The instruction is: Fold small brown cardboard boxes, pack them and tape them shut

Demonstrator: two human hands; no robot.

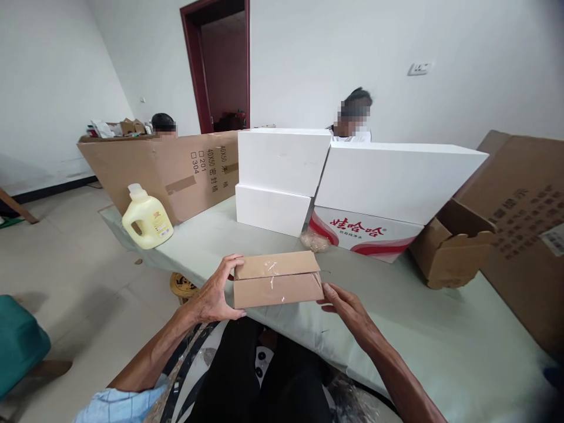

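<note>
A small brown cardboard box (275, 289) with a strip of clear tape across its top flaps is at the table's near edge, between my hands. My left hand (218, 289) grips its left end, fingers at the far corner and thumb at the near one. At the right end, my right hand (346, 302) pinches the near corner between thumb and fingers. One flap edge on the right side looks slightly raised. Just beyond the box, a crumpled clear plastic bundle (315, 241) lies against the white boxes.
White boxes (277, 161) and a red-and-white printed carton (365, 234) form a barrier ahead. A yellow jug (148, 218) stands left by a large carton (189, 170). At right are an open-topped cardboard box (456, 249) and another large carton (524, 235). Two people sit beyond.
</note>
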